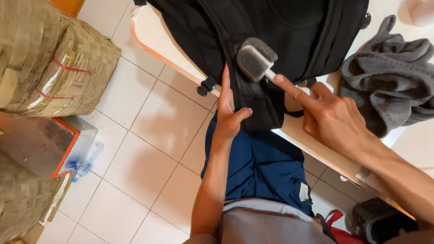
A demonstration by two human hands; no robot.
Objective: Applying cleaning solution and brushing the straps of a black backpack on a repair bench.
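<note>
Pale tabletop above white floor tiles bears a black fabric backpack; left hand pinches its edge, right hand grips a grey sponge brush pressed against it. Woven baskets stand nearby.

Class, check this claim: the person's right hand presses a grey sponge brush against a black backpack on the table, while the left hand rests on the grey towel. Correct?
Not quite. In the head view the left hand grips the black backpack, not the grey towel, which lies untouched beside it. The right hand does work the sponge brush.

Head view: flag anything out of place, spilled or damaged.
A plastic bottle lies on its side on the tiled floor beside a clear box. A grey towel sits crumpled on the table. The black backpack overhangs the edge. No spill or damage shows.
</note>
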